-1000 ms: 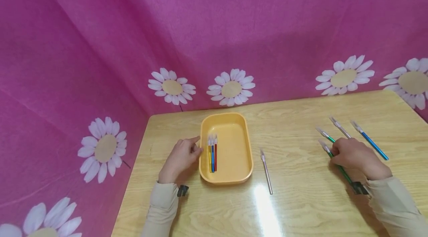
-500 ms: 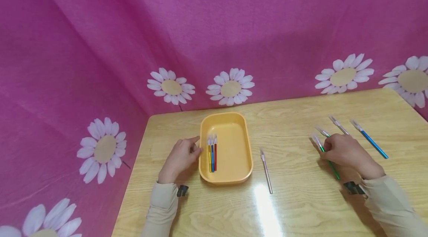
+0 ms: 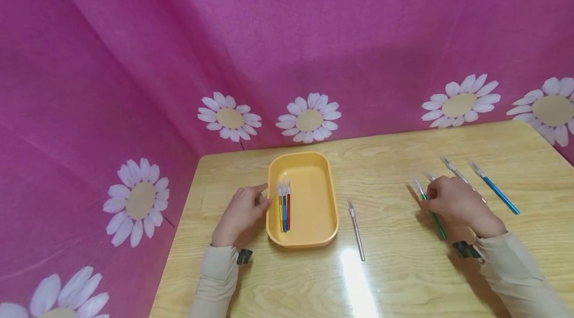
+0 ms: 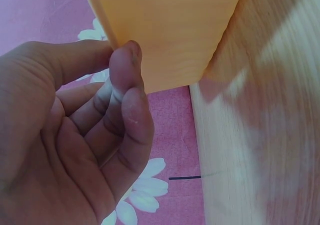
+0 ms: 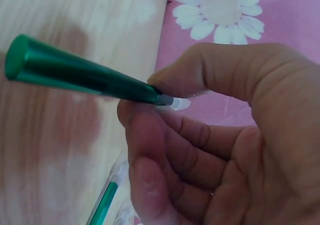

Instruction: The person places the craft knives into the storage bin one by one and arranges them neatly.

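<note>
In the head view my right hand (image 3: pixel 459 206) pinches a green craft knife (image 3: pixel 436 221) between thumb and fingers, above the table's right part. Its barrel end faces the camera in the right wrist view, where a second green craft knife (image 5: pixel 104 205) lies below. My left hand (image 3: pixel 241 214) holds the left rim of a yellow tray (image 3: pixel 335 198) by its fingertips. Inside the tray, a yellow craft knife (image 3: pixel 281 213), a blue one and a red craft knife (image 3: pixel 289 212) lie side by side. In the left wrist view, the fingertips meet the tray wall (image 4: pixel 170 30).
A silver craft knife (image 3: pixel 357 233) lies just right of the tray. Beyond my right hand are another silver craft knife (image 3: pixel 457 171) and a blue craft knife (image 3: pixel 500 192). A pink flowered cloth (image 3: pixel 381 59) borders the wooden table (image 3: pixel 394 278) at back and left.
My right hand has moved left with the green craft knife, uncovering more of the silver one behind it. The left hand and tray have stayed put.
</note>
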A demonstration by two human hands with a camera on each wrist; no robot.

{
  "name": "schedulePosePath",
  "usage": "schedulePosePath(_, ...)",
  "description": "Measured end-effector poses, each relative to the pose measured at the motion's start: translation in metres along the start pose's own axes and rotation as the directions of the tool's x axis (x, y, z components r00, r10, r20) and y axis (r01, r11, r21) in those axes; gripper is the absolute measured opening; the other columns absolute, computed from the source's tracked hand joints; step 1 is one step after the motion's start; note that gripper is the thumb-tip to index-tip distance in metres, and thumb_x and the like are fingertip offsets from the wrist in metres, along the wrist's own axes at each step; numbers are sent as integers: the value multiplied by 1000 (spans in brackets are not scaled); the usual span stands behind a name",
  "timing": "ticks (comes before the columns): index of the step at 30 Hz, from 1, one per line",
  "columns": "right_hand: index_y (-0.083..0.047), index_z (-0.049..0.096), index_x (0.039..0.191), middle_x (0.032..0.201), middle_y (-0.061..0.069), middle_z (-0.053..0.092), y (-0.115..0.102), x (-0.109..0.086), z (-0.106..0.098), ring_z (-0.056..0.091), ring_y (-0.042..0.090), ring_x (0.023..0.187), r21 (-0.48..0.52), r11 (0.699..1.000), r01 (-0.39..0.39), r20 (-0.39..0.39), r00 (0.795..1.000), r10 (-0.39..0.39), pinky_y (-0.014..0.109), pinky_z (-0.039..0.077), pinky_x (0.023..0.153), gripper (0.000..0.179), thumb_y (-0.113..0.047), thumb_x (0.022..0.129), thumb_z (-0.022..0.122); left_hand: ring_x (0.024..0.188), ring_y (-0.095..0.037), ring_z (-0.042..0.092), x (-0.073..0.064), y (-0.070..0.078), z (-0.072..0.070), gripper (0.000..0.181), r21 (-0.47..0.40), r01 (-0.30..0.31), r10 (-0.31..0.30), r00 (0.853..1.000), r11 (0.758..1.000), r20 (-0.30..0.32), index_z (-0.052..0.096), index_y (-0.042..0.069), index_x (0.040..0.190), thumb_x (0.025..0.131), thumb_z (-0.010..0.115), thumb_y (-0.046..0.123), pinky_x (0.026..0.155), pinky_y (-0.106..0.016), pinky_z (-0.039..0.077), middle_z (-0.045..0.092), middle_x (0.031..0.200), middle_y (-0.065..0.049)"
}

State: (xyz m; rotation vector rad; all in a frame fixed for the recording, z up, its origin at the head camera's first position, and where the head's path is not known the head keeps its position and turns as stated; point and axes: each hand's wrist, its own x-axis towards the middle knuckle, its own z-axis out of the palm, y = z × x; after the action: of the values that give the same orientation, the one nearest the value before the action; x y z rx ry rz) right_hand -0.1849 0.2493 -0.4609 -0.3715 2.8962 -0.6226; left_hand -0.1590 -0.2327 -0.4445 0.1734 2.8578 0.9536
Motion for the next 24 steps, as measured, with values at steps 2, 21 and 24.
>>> schedulePosePath(2,-20,45,56,58,-10,34,-4,1,-1,34,11,59,6,1000,14,-11,1000,-14,29,27,58,41,-21,84,76,63,-11,53,0,0,0,49,0,3,-3,1000,1000,-1,60,0,144,99,71,16,62,-24,47,61,70,2)
schedulePosePath(21,-14,65,70,65,-3,58,-40,25,-10,48,16,62,91,995,51,-11,999,-50,32,37,62,20,-20,85,77,64,-13,53,1,4,-1,52,-6,26,-26,1000,1000,-2,59,1,146,98,72,16,63,-25,47,61,71,1)
schedulePosePath(24,-13,65,71,67,-3,59,-44,28,-12,49,16,63,87,994,61,-17,998,-59,31,37,62,20,-21,86,77,63,-12,53,0,1,0,51,-10,27,-27,1000,1000,0,59,2,146,99,71,17,61,-24,46,60,71,1)
